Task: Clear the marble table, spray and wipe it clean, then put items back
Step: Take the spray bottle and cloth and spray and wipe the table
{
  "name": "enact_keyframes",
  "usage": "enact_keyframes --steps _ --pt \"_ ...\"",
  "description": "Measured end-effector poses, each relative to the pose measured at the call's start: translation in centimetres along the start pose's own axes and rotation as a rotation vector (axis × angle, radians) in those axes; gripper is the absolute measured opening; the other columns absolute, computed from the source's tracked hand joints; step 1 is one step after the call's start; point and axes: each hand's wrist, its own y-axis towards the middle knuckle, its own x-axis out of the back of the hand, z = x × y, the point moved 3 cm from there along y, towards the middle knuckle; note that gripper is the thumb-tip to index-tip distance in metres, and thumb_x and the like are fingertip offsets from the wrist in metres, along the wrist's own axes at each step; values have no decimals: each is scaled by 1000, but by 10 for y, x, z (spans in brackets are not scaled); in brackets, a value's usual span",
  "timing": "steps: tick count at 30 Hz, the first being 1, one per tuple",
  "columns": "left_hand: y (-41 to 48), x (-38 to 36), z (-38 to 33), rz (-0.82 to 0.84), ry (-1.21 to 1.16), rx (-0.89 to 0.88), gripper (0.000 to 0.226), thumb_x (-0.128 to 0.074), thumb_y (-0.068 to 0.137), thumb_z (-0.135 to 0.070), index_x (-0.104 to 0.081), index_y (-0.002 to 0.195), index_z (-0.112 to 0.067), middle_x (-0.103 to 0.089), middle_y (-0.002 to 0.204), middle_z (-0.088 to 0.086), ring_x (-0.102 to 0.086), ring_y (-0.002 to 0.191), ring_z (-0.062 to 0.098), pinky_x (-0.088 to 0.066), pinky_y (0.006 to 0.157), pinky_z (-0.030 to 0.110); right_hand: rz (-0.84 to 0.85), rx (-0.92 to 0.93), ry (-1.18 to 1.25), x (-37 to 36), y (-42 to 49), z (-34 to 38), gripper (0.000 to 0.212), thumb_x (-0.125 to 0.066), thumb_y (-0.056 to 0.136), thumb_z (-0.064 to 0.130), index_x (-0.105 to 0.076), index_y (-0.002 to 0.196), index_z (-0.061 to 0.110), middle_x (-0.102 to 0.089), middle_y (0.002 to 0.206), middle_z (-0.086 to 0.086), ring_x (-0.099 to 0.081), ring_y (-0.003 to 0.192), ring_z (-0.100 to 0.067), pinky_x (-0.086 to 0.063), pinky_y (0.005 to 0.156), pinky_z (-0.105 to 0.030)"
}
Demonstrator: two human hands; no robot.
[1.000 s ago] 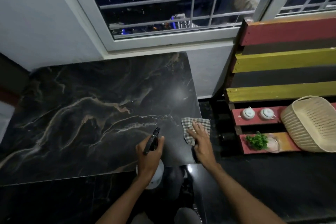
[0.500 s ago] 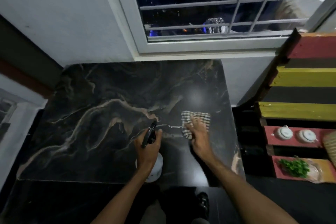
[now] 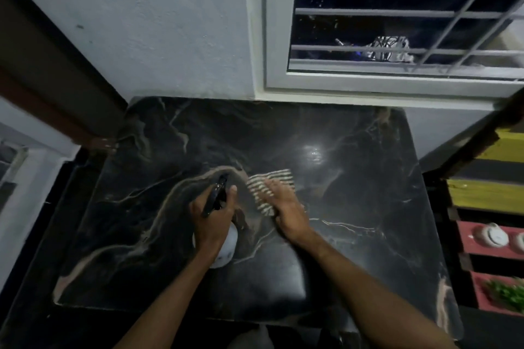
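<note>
At frame centre, a spray bottle is gripped by the left hand; a checked cloth is pressed onto the desk by the flat, spread right hand.

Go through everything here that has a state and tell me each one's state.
Spray bottle: gripped in the left hand, nozzle pointing away.
Checked cloth: spread on the marble table, pressed under the right hand.
Left hand: fingers curled round the bottle.
Right hand: fingers straight, flat on the cloth.

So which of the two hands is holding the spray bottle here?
The left hand, fingers curled round the spray bottle; the right hand presses flat on the checked cloth instead.
</note>
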Motion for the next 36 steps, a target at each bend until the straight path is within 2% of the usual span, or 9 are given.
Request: enact_keyframes --steps 3,5,11,18,22,25,27,32,36 --pt "15 13 5 -16 -1 13 34 -73 94 -25 -67 66 -7 -68 63 3 -66 68 16 -43 69 5 -287 -351 -6 42 16 -59 63 -41 73 14 -62 132 13 -43 150 -8 -37 143 -31 -17 121 -35" --pt "20 19 4 -25 -18 21 32 -74 94 -21 -68 67 -4 -68 63 4 -65 73 14 -42 66 4 -253 -439 -19 17 28 -45 62 -47 75 6 -60 135 13 -38 156 -11 -34 145 -35 -16 123 -43" --pt "28 38 7 -69 -14 55 21 -73 93 -13 -69 72 -17 -68 65 -15 -66 73 -9 -43 69 1 235 139 255 -90 40 99 47 -44 99 11 -47 146 17 -40 156 -5 -32 147 -24 -28 119 -52" --pt "34 93 35 -142 11 10 28 -73 93 -14 -66 67 -7 -67 61 1 -65 63 18 -47 61 14 114 -75 51 -60 66 44 58 -37 84 16 -57 139 19 -35 159 -5 -19 152 -27 -19 121 -55" --pt "19 132 49 -245 28 41 31 -75 92 -16 -63 64 -7 -63 58 1 -62 58 18 -49 59 29 318 54 186 -129 -2 129 53 -43 95 20 -46 147 23 -26 163 -2 -11 154 -22 -9 124 -52" --pt "-1 160 55 -327 35 75 31 -77 90 -14 -62 64 -11 -61 58 -11 -64 62 2 -45 59 12 532 348 141 -152 -34 164 50 -48 94 15 -51 144 18 -30 161 -6 -15 153 -27 -11 123 -54" --pt "-18 177 60 -368 60 83 31 -76 91 -16 -61 64 -12 -58 57 -13 -63 61 -1 -40 59 7 532 362 147 -146 -16 158 45 -45 100 32 -56 140 14 -36 158 -7 -22 151 -27 -16 123 -50" --pt "-69 200 77 -467 56 121 26 -75 92 -13 -69 69 -2 -67 62 7 -62 65 15 -47 61 22 548 176 112 -154 -31 170 63 -34 79 10 -56 139 11 -35 158 -13 -21 151 -35 -17 123 -48" --pt "-111 202 82 -514 58 197 22 -75 93 -19 -74 77 -3 -70 69 -2 -62 66 4 -53 66 29 750 478 240 -152 -111 210 50 -30 103 32 -58 137 8 -36 157 -15 -28 148 -31 -20 123 -48"
